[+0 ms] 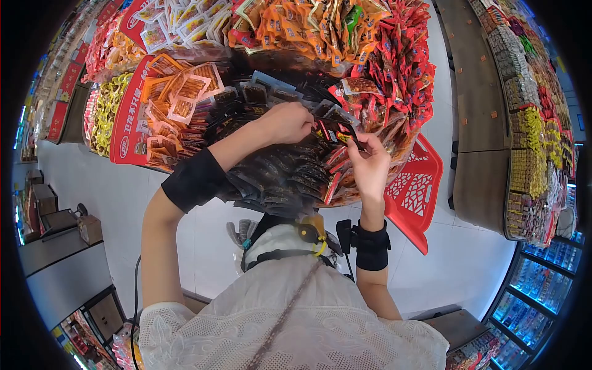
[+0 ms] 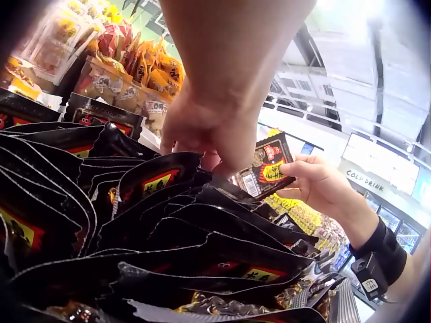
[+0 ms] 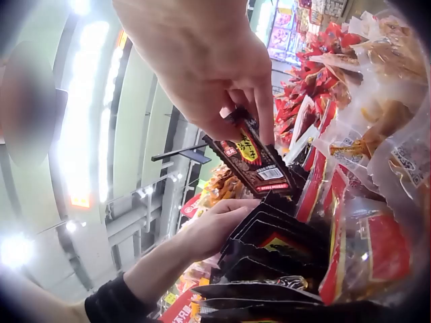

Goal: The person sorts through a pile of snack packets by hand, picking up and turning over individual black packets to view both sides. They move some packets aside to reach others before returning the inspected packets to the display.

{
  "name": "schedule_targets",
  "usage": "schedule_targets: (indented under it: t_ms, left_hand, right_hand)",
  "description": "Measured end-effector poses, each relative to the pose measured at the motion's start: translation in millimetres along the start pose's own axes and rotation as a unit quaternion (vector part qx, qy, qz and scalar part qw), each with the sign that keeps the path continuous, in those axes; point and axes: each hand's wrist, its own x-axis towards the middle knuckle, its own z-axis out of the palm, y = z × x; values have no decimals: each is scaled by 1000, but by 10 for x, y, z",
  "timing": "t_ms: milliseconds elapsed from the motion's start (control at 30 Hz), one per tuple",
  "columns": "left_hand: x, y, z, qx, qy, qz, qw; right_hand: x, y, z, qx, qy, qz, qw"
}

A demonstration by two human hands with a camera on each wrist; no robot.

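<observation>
My right hand [image 1: 370,161] pinches a small black snack packet [image 3: 250,161] with red and yellow print, thumb on one face and fingers behind. The packet is tilted over the right end of the rows of black packets [image 2: 168,222]. My left hand [image 1: 287,123] reaches across those rows, its fingers bent down at the packets' top edges. In the left wrist view the left fingertips are partly hidden, and I cannot tell whether they pinch a packet. The right wrist view shows the left hand [image 3: 219,229] behind the upright black packets, close to the held one.
Orange packets [image 1: 308,31] fill the back of the display, red packets [image 1: 410,68] its right side. Flat orange snack packs [image 1: 179,98] lie at left beside a red sign [image 1: 127,123]. A red basket [image 1: 416,185] is at the right. Another stocked shelf [image 1: 524,154] stands across the aisle.
</observation>
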Motion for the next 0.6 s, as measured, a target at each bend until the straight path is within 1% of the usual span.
schedule_targets:
  t_ms: [100,200,267,400,500,600]
  left_hand:
    - [-16,-3,51,7,27,44,999]
    - [-77,83,9,43,-28,13,999]
    - [-100,70,37,50,-41,1,998]
    - [-145,149,-14,64,-64,-33,995]
    - [-182,155,-32,65,-54,-20,996]
    - [-197,81,80,25,38,15,999]
  right_hand:
    - [26,-7,22,-59,-1,-28,998]
    - [52,-23,50,-103,-16,-76,992]
    - [72,-73,72,-127,-25,-122,984]
    - [118,-145,139,-192,-37,-127,973]
    - [153,-92,189,-243,-47,-146,958]
    - [147,-54,283,-296,-58,-156,941]
